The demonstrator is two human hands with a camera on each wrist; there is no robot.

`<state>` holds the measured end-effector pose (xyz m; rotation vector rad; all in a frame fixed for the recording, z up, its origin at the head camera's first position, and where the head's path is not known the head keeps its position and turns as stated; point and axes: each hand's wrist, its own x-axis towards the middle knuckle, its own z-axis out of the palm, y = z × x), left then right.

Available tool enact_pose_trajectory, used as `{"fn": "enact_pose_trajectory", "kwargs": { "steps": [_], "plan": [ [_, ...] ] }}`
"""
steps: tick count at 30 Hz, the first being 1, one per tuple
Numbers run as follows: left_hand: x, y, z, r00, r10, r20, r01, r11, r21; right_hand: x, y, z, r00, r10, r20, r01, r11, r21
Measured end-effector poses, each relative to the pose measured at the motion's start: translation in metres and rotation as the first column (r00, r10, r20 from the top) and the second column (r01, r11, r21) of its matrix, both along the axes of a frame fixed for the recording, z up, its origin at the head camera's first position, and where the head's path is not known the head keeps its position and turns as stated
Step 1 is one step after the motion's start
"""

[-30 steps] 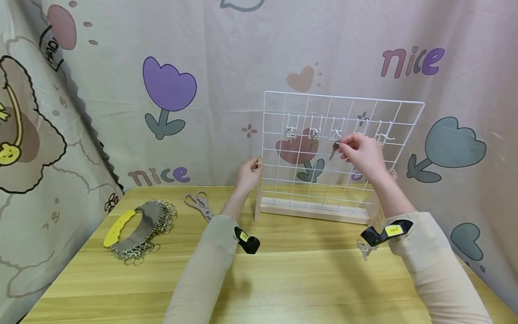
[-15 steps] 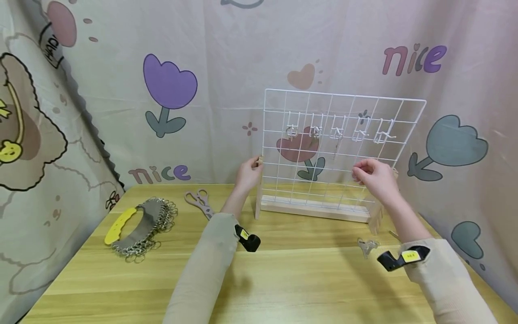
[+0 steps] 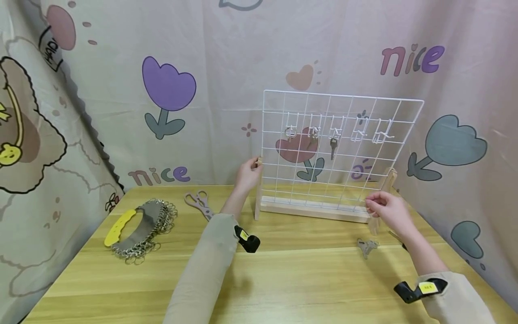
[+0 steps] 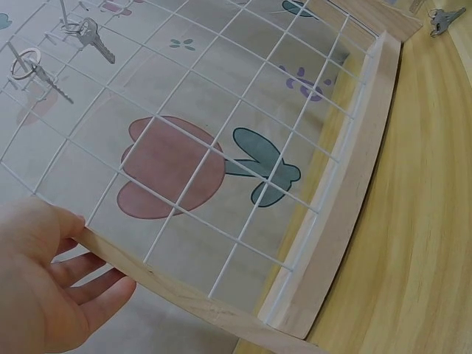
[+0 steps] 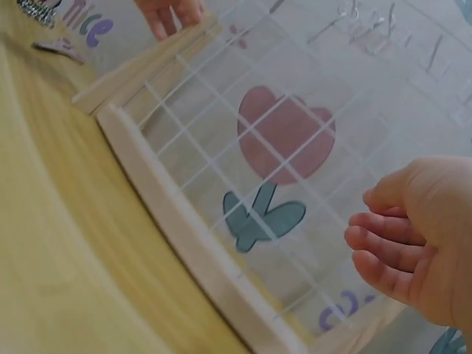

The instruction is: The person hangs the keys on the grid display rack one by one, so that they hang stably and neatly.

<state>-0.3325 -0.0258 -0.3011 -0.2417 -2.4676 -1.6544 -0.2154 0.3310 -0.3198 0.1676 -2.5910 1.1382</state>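
A white wire grid rack (image 3: 344, 96) with a wooden base (image 3: 315, 210) stands on the table. My left hand (image 3: 247, 175) holds its left wooden post (image 4: 158, 284), thumb on the near side and fingers behind. Off the third hook from the left hangs a key (image 3: 333, 147); the two hooks left of it carry keys on rings, one being a ringed key (image 4: 51, 85) in the left wrist view. The two right hooks (image 3: 381, 136) bear nothing. My right hand (image 3: 388, 209), fingers loosely bent and holding nothing, is near the lower right post, above loose keys (image 3: 367, 247) on the table.
At the table's left lies a grey curved band with a yellow grip (image 3: 120, 227) and many metal rings (image 3: 163, 218). Pinkish scissors (image 3: 201, 204) lie beside my left forearm. A thin dark item (image 3: 397, 239) is partly behind my right forearm. Patterned cloth hangs behind.
My right hand has let go of the key, now hanging from the third hook, and has moved down and right toward the table. My left hand keeps its place on the post.
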Motion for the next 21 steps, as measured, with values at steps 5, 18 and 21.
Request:
{"fn": "enact_pose_trajectory", "kwargs": {
  "steps": [5, 18, 21],
  "plan": [
    [0.001, 0.000, 0.000, 1.000, 0.001, -0.003, -0.001, 1.000, 0.000, 0.005, 0.006, -0.021, 0.998, -0.003, 0.063, 0.005, 1.000, -0.025],
    [0.002, 0.000, 0.001, 1.000, -0.006, 0.004, 0.006, 1.000, 0.005, 0.019, 0.018, -0.060, 0.978, 0.006, 0.207, -0.009, 1.000, 0.011],
    [0.002, 0.000, 0.001, 1.000, -0.002, 0.010, 0.002, 1.000, 0.007, 0.019, 0.017, -0.064, 0.976, 0.022, 0.219, -0.027, 1.000, 0.017]
  ]
}}
